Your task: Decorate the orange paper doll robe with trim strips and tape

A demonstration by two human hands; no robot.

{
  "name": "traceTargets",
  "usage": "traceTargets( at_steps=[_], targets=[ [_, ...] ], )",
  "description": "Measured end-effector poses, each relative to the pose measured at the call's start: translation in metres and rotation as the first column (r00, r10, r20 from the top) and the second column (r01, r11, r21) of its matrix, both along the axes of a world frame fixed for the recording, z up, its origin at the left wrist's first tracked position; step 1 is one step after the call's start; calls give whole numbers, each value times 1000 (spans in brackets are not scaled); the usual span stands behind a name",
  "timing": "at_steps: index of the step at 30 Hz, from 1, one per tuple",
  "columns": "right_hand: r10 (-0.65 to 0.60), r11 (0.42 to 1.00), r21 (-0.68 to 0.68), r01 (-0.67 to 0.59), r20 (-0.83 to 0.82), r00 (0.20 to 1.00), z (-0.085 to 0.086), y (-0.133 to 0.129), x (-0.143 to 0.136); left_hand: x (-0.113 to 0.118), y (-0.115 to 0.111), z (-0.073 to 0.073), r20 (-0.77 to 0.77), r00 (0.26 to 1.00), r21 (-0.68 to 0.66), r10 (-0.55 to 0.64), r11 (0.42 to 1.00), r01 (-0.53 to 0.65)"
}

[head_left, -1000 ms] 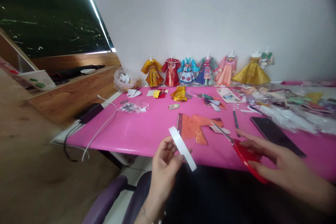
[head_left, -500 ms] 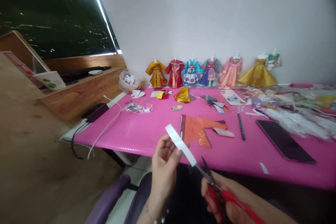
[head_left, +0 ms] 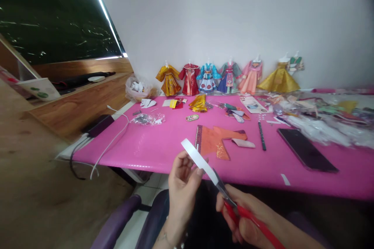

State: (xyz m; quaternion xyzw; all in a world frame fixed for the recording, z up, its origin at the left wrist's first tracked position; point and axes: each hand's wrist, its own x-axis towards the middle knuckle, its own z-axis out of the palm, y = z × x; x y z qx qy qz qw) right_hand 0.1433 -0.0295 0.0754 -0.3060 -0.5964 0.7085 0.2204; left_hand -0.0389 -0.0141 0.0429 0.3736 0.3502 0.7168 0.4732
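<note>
Between thumb and fingers, my left hand [head_left: 185, 181] pinches a white strip [head_left: 199, 159] that slants down to the right, in front of the table's near edge. My right hand [head_left: 241, 212] grips red-handled scissors [head_left: 248, 214]. Their dark blades reach up to the strip's lower right end, one on each side of it as far as can be seen. Beyond the strip, an orange garment piece [head_left: 209, 139] with a dark patterned border lies flat on the pink table [head_left: 157, 144]. A folded pale pink piece [head_left: 244, 143] rests at its right side.
Small doll garments, among them a red one [head_left: 190, 79], stand along the wall. To the right lie a black phone [head_left: 306, 149], a dark pen [head_left: 261, 136] and plastic-wrapped pieces [head_left: 321, 126]. At left are a black adapter [head_left: 99, 124] and a white cable [head_left: 112, 144].
The scissors have moved up and left, and their blades have closed in on the strip's lower end. The whole view has shifted slightly. My left hand still holds the strip.
</note>
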Motion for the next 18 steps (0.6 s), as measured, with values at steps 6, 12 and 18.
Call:
traceTargets(
  at_steps=[6,12,18],
  targets=[
    [81,986,143,-84,30,996,7,5,1,3,0,1,-8,999,2,32,999,-32],
    [95,981,168,-100,36,995,3,9,4,3,-1,3,-29,999,-6,34,999,-34],
    [93,979,179,-100,47,995,-4,8,4,2,-1,0,-42,998,10,35,999,-35]
  ],
)
